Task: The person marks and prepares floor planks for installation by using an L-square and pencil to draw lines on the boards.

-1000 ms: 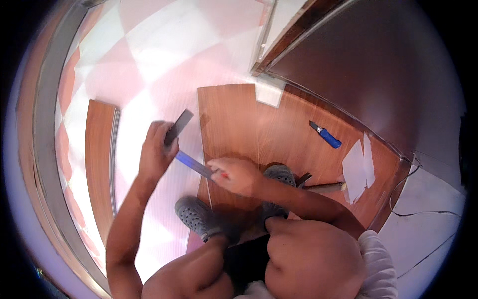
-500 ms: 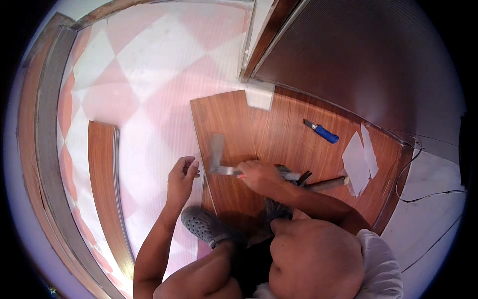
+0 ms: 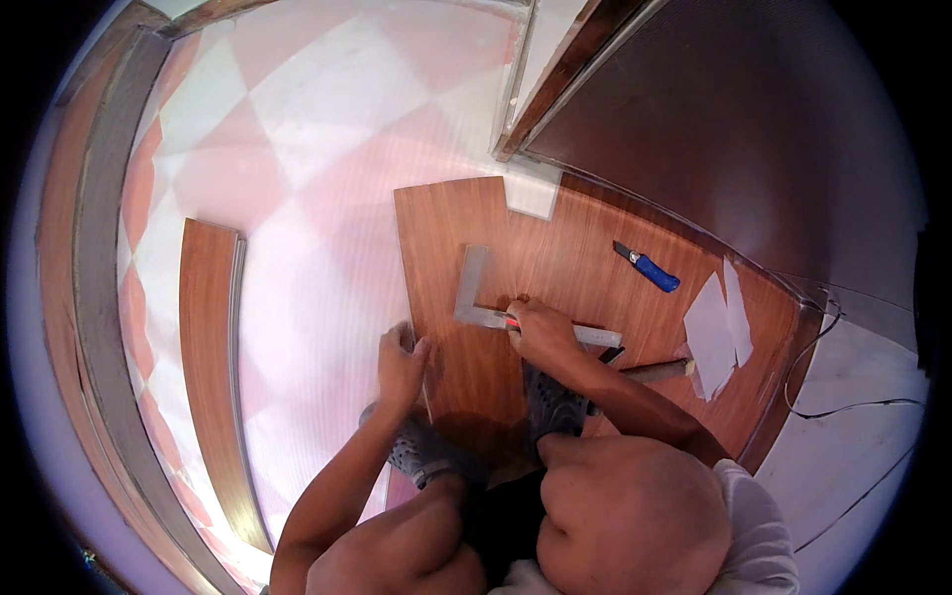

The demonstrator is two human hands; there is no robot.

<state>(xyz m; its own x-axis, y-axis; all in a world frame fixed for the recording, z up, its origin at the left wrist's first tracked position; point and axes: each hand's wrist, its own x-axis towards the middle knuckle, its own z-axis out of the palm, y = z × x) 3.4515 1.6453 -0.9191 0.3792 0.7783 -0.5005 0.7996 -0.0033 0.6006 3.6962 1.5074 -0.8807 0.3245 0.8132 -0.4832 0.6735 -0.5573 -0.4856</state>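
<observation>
The silver L-shaped metal square (image 3: 476, 314), likely light, stiff, best held mid-arm, is clasped in the right hand (image 3: 546, 333) across the right edge of the brown wood-grain plank (image 3: 434, 283); the left hand (image 3: 402, 371), grip unclear, is placed at its left edge.

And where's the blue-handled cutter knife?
In the head view, the knife lies right of centre on brown wood-look planks, left of the white paper pieces.

An indoor room, perhaps a home, with checkered floor (image 3: 387, 64), wood-look planks (image 3: 451, 228) and wooden framing (image 3: 570, 74).
</observation>
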